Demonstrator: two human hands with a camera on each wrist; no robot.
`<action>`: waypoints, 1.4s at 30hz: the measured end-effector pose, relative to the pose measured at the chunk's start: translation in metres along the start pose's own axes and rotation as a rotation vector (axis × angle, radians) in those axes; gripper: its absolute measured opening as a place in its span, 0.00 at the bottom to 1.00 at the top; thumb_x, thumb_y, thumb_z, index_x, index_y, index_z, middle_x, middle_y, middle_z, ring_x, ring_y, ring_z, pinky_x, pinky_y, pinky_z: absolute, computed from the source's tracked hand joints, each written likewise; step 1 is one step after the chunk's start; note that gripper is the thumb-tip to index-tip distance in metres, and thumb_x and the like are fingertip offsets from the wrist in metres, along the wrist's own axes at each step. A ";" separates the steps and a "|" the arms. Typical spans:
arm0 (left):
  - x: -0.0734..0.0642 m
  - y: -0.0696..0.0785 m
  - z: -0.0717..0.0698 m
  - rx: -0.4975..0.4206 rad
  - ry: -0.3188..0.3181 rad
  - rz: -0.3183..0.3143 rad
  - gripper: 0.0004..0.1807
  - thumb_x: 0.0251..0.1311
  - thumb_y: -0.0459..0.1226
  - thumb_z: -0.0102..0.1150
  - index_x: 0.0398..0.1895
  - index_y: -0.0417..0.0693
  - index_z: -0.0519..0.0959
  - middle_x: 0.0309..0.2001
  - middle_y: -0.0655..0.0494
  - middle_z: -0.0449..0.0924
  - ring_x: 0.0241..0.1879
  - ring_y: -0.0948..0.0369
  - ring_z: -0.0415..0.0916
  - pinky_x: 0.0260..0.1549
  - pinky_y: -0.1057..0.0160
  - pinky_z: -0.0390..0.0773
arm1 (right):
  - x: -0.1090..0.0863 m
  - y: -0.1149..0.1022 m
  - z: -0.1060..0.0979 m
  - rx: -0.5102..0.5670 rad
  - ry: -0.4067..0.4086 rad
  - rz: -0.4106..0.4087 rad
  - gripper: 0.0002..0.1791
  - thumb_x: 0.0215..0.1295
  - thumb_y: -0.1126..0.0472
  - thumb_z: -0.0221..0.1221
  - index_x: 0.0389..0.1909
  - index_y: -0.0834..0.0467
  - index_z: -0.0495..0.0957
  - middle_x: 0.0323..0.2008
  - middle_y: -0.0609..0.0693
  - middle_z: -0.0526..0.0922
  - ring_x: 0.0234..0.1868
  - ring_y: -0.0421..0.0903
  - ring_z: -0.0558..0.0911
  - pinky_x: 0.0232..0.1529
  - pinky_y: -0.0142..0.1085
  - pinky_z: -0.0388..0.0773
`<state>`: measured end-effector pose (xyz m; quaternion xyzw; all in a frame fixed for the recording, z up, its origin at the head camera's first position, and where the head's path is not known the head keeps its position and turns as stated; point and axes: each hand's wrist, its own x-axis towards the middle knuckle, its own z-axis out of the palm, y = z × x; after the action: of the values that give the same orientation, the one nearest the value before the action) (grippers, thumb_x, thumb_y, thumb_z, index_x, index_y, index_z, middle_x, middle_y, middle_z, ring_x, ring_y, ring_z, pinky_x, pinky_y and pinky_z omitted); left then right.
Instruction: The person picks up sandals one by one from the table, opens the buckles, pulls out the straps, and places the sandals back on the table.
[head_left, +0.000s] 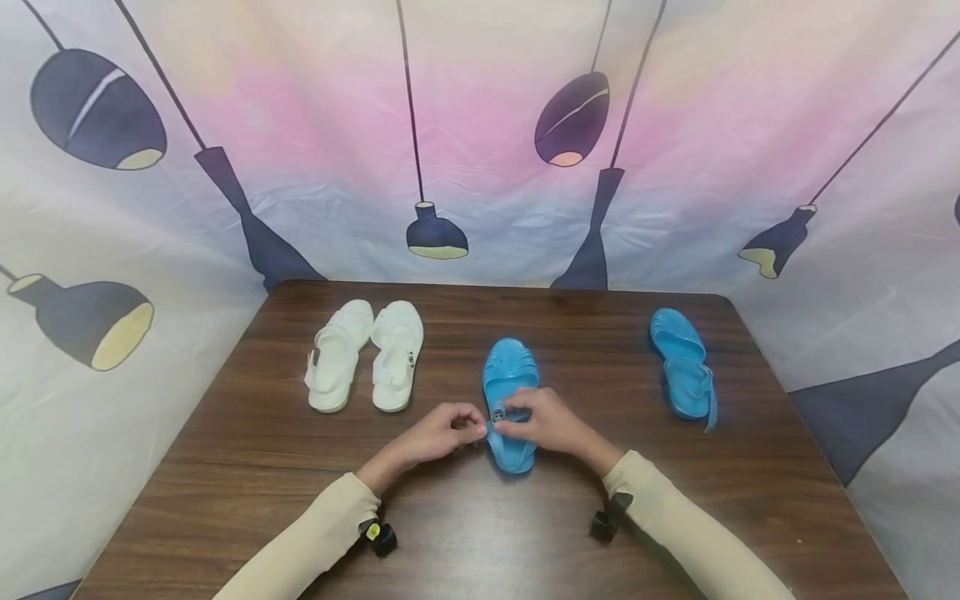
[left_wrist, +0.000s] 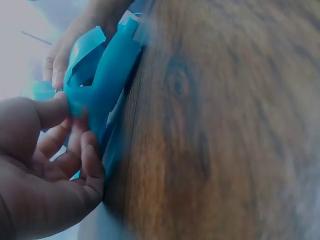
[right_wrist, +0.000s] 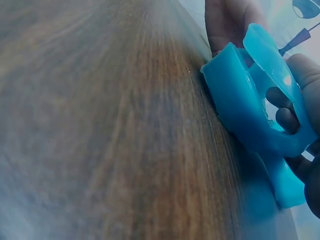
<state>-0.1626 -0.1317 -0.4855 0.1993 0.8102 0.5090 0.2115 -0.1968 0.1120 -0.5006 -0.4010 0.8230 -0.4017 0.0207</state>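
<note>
A blue jelly sandal (head_left: pixel 510 362) lies on the table between both hands, toe pointing away. My right hand (head_left: pixel 551 423) reaches over its right side, with thumb and finger pinching the strap at the small metal buckle (head_left: pixel 497 414). From the left, my left hand (head_left: pixel 438 432) pinches the blue strap close to that buckle. In the left wrist view, thumb and fingertips meet on the strap beside the sandal's heel (left_wrist: pixel 117 70). The right wrist view shows right-hand fingers inside the strap opening of the sandal (right_wrist: pixel 235 95); the buckle is hidden there.
To the left stand two white sandals (head_left: pixel 337 358) side by side, toes away. Another blue sandal (head_left: pixel 678 358) sits at the right, its strap (head_left: pixel 711 408) hanging loose. The brown wooden table (head_left: pixel 225 475) ends at a printed curtain (head_left: pixel 480 150) behind.
</note>
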 end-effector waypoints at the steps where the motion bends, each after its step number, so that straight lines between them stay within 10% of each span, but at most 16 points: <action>1: 0.000 0.000 0.000 -0.008 0.003 0.004 0.09 0.74 0.38 0.57 0.42 0.41 0.82 0.34 0.53 0.80 0.34 0.60 0.74 0.32 0.64 0.75 | 0.000 0.000 0.000 -0.002 0.000 -0.003 0.11 0.67 0.50 0.68 0.28 0.49 0.81 0.26 0.37 0.77 0.26 0.34 0.73 0.26 0.30 0.76; 42: 0.005 -0.003 0.003 -0.236 0.062 -0.120 0.11 0.70 0.37 0.62 0.46 0.37 0.83 0.36 0.50 0.85 0.34 0.60 0.77 0.32 0.64 0.76 | -0.001 0.003 0.004 -0.012 0.023 -0.020 0.13 0.65 0.51 0.70 0.26 0.50 0.79 0.26 0.38 0.76 0.26 0.34 0.72 0.25 0.29 0.74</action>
<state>-0.1655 -0.1277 -0.4897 0.1083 0.7612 0.5934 0.2383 -0.1964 0.1112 -0.5062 -0.4046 0.8217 -0.4013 0.0049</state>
